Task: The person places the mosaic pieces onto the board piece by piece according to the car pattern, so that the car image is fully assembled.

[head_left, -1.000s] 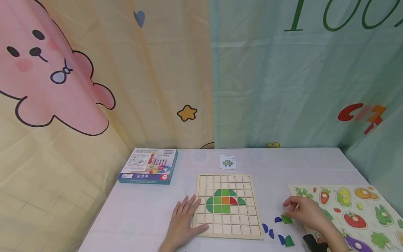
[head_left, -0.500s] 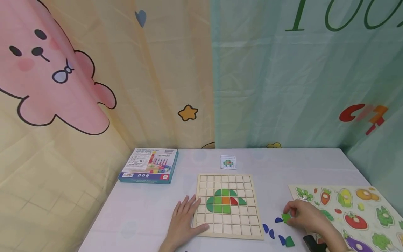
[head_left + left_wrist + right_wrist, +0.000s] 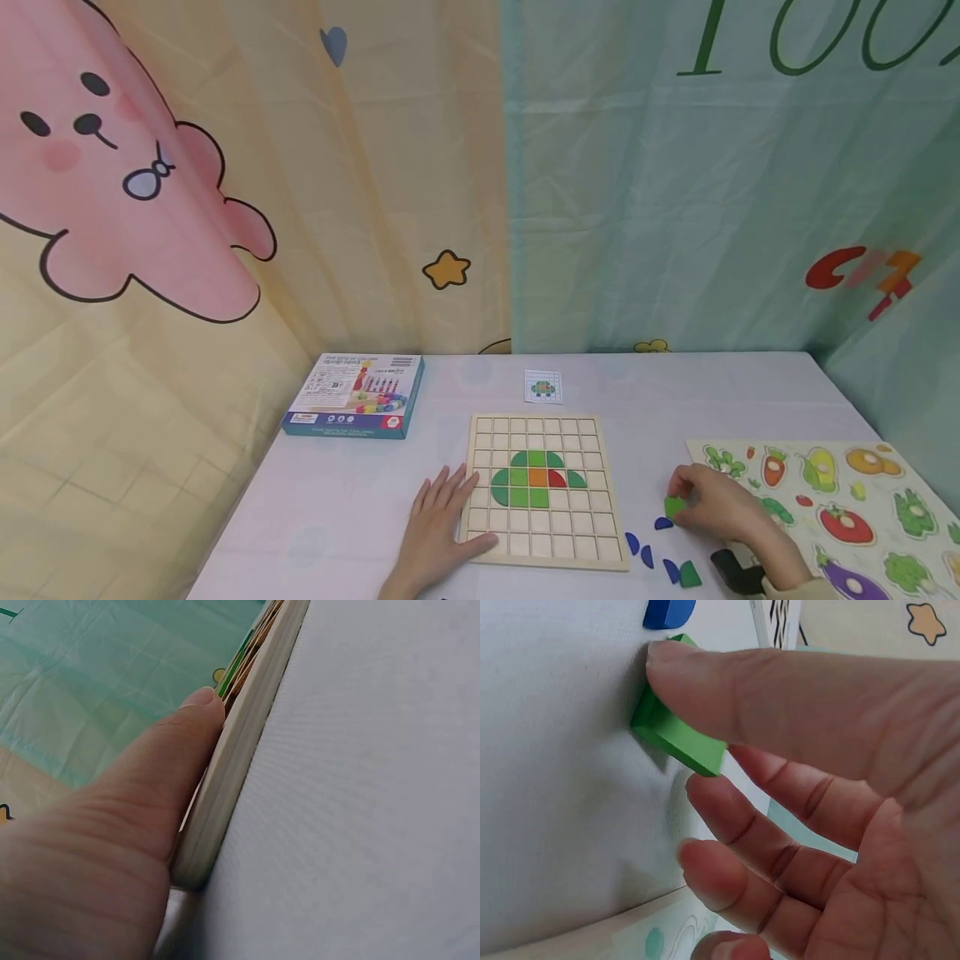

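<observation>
A wooden grid board [image 3: 592,510] lies at the table's middle, with green, orange and red tiles set in a small figure [image 3: 536,479]. My left hand [image 3: 438,523] lies flat at the board's lower left corner. Its thumb [image 3: 150,787] presses against the board's edge [image 3: 240,765]. My right hand [image 3: 678,498] is right of the board and pinches a green square tile [image 3: 673,506] between thumb and fingers. In the right wrist view the tile [image 3: 676,736] is tilted, close to the white table. A blue curved piece [image 3: 667,611] lies just beyond it.
Several blue pieces [image 3: 645,554] and one green piece [image 3: 690,573] lie loose right of the board. A pattern card [image 3: 543,387] sits behind the board and a toy box [image 3: 354,406] at the back left. A vegetable peg puzzle [image 3: 847,508] fills the right edge.
My right hand has drawn slightly left and up with the green tile pinched in it. The left hand and the board have not moved.
</observation>
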A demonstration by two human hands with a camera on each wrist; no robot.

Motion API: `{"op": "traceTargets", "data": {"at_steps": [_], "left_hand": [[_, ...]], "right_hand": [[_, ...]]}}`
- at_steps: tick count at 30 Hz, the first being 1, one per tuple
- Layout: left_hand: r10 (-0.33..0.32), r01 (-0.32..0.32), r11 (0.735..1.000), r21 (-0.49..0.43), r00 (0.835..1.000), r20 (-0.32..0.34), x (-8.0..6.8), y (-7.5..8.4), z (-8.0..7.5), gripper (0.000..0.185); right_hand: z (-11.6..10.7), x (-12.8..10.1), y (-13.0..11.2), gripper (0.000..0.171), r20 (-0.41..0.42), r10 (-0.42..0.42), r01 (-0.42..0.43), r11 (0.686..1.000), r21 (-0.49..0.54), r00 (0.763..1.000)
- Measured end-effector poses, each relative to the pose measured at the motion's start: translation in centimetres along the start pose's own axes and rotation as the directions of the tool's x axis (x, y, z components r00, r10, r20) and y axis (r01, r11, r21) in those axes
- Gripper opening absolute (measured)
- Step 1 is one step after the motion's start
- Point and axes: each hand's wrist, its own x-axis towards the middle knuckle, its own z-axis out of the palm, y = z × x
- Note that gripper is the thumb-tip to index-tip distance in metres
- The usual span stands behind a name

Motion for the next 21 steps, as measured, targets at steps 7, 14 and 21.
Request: {"op": "traceTargets", "data": {"at_steps": [7, 14, 21], "left_hand": [[0.001, -0.001, 1.000, 0.000, 1.000, -0.003, 0.0, 0.0, 0.0, 0.091], [0.005, -0.005, 1.000, 0.001, 1.000, -0.008, -0.1, 0.1, -0.1, 0.091], [0.009, -0.009, 1.000, -0.001, 1.000, -0.014, -0.1, 0.2, -0.2, 0.091]], "right_hand": [[0.2, -0.2, -0.1, 0.027, -0.017, 0.006, -0.005, 0.998, 0.058, 1.000], [0.7, -0.3, -0.6, 0.024, -0.106, -0.043, 0.052, 0.995, 0.087, 0.993], [1.7, 0.3, -2.6, 0.023, -0.198, -0.165, 0.198, 0.968, 0.158, 0.966]]}}
